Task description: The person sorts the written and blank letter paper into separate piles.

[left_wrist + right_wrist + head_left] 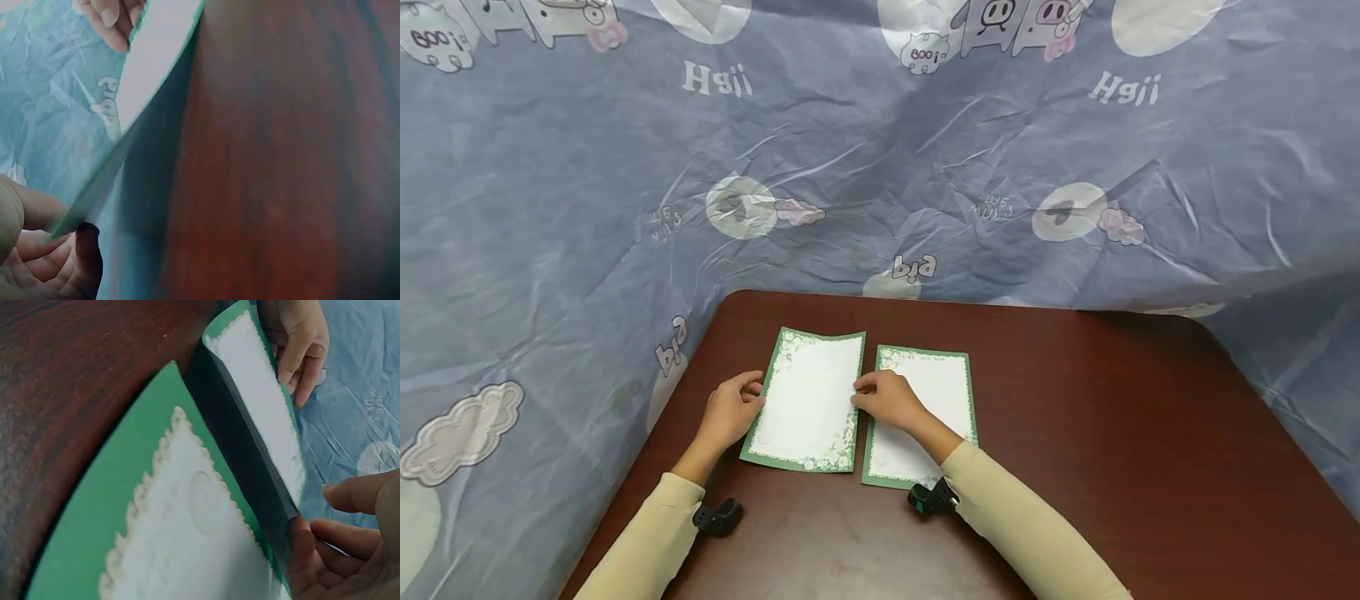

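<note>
The left hand (730, 410) pinches the left edge of a bowed, green-bordered floral sheet (808, 400), seemingly raised off the brown table (1112, 433). The right hand (887, 398) has fingertips at its right edge; whether they grip, the dim wrist view leaves unclear. A second bordered sheet (943, 392) lies just beside. This looks like positioning; the next move calls for even, gentle edge control.

Head view high, wrist views close
</note>
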Action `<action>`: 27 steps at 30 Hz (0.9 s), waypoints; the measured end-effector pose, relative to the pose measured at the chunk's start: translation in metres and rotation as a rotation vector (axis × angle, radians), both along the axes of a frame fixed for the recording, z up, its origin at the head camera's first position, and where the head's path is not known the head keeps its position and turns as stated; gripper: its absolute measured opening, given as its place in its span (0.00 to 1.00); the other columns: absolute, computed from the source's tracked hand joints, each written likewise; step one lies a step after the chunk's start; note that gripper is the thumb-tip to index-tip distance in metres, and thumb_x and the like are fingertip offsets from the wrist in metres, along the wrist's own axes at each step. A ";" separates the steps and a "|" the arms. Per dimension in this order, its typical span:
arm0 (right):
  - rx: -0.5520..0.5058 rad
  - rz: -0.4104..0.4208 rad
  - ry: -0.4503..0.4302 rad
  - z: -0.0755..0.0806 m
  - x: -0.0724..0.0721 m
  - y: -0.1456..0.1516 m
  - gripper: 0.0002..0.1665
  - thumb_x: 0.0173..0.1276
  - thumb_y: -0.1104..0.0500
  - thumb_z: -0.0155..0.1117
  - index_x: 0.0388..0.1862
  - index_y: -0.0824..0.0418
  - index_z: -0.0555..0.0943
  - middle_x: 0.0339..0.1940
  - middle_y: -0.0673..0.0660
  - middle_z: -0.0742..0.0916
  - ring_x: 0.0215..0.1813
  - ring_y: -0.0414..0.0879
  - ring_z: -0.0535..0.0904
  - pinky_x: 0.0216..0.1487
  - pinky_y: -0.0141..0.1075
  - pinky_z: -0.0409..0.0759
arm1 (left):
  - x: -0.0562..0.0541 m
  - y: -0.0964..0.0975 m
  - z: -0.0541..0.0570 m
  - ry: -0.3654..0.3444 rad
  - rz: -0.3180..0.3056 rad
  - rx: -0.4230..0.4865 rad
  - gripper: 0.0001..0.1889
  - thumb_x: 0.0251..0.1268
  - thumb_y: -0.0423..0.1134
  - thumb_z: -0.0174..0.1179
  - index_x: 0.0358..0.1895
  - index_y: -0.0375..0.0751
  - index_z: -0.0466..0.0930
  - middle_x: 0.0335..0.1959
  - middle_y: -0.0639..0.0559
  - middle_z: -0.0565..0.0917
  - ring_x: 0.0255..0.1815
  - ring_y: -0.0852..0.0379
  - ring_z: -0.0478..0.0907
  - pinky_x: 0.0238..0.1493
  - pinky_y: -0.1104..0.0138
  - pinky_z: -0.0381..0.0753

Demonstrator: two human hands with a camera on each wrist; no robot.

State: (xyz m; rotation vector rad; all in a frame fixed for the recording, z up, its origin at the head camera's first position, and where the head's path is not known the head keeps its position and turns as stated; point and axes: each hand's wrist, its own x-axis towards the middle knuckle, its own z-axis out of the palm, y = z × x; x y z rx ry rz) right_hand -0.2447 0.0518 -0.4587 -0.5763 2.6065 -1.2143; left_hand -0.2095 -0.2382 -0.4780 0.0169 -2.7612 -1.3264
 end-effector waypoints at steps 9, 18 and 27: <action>0.088 0.047 -0.001 0.000 0.002 -0.006 0.19 0.74 0.56 0.65 0.57 0.67 0.84 0.54 0.62 0.86 0.55 0.56 0.82 0.52 0.48 0.82 | 0.001 -0.006 -0.005 0.003 0.012 -0.075 0.26 0.69 0.27 0.60 0.70 0.25 0.70 0.55 0.33 0.83 0.50 0.39 0.82 0.48 0.48 0.81; 0.080 0.025 0.033 0.011 0.009 0.012 0.21 0.74 0.55 0.65 0.59 0.67 0.83 0.54 0.61 0.86 0.55 0.57 0.83 0.48 0.46 0.83 | 0.005 0.005 0.005 -0.070 0.006 -0.276 0.30 0.71 0.41 0.61 0.73 0.32 0.69 0.67 0.31 0.73 0.67 0.31 0.69 0.58 0.37 0.71; 0.056 -0.140 0.024 0.017 0.017 0.078 0.21 0.73 0.55 0.66 0.59 0.67 0.83 0.49 0.58 0.88 0.51 0.55 0.86 0.44 0.44 0.84 | -0.003 0.054 0.018 -0.002 -0.177 -0.070 0.27 0.74 0.41 0.60 0.72 0.33 0.70 0.63 0.35 0.78 0.62 0.36 0.76 0.57 0.42 0.75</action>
